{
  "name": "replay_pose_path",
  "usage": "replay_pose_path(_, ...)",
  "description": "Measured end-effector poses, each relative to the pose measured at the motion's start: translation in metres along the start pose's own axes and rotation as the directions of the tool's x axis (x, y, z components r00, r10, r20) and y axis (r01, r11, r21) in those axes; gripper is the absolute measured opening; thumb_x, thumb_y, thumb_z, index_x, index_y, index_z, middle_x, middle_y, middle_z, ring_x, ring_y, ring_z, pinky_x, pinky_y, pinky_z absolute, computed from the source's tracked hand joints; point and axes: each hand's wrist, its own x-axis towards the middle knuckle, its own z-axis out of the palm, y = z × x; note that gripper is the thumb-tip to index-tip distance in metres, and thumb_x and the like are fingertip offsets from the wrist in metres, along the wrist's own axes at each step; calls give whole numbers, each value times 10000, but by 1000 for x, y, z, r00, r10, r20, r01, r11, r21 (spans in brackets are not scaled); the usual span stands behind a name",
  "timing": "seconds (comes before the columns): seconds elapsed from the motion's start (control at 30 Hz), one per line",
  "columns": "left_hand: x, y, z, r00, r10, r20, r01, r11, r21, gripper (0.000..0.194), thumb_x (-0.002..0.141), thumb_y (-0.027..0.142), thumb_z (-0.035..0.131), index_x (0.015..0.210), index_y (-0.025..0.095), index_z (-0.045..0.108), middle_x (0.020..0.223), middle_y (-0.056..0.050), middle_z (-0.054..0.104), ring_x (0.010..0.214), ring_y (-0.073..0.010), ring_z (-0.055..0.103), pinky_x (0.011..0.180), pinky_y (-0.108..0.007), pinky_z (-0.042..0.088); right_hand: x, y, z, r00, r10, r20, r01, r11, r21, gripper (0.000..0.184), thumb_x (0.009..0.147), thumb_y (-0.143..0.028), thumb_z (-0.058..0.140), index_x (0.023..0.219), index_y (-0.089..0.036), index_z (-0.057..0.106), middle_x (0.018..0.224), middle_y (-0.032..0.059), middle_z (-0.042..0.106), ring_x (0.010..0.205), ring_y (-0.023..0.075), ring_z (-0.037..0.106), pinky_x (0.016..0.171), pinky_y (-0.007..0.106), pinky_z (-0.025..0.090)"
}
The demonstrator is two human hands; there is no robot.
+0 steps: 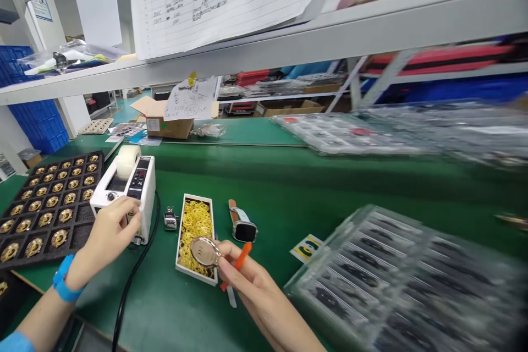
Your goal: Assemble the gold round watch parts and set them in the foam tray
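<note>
My left hand is curled against the front of a white electric tape dispenser, which carries a roll of clear tape. A blue band circles that wrist. My right hand pinches an oval metal piece with a gold rim above a white box of yellow rubber bands. An orange-handled tool also lies against those fingers, partly hidden. Just beyond them lies a smartwatch with a brown strap. A small metal tally counter stands between the dispenser and the box.
A black foam tray of gold round parts lies at the left, and blurred clear plastic trays fill the right. A black cable crosses the green mat. A low white shelf with hanging papers spans overhead.
</note>
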Motion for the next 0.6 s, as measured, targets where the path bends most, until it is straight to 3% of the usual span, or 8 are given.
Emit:
replay_pose_path(0.13, 3, 13, 25, 970, 104, 218, -37, 956, -291, 240, 863, 246, 488, 633, 180, 502, 757, -15, 523, 713, -153, 488, 632, -261, 353, -1, -3, -1, 996, 51, 71, -64, 980, 186, 349, 808, -570, 577, 783, -226, 521, 665, -34, 444, 591, 115, 392, 564, 219, 387)
replay_pose_path(0.23, -1, 17, 50, 928, 109, 357, 51, 911, -410, 264, 862, 286, 510, 624, 172, 513, 697, 12, 443, 669, -137, 426, 609, -255, 315, 0, -8, 2, 993, 37, 114, -66, 963, 260, 379, 786, -572, 607, 744, -213, 492, 667, -36, 426, 597, 110, 377, 571, 222, 362)
replay_pose_path(0.37, -4, 12, 68, 916, 73, 395, 122, 886, -447, 269, 845, 305, 529, 617, 163, 528, 703, 16, 408, 665, -132, 397, 594, -254, 287, 0, -10, 3, 988, 51, 143, -86, 964, 251, 392, 795, -582, 594, 739, -212, 477, 690, -34, 421, 625, 114, 371, 592, 229, 337)
replay_pose_path(0.6, -4, 7, 69, 908, 42, 417, 160, 884, -438, 245, 834, 272, 539, 619, 157, 555, 705, 21, 403, 647, -120, 395, 569, -251, 270, -2, -6, 3, 980, 145, 138, -173, 959, 224, 411, 777, -610, 599, 752, -215, 489, 717, -28, 424, 665, 126, 370, 631, 242, 324)
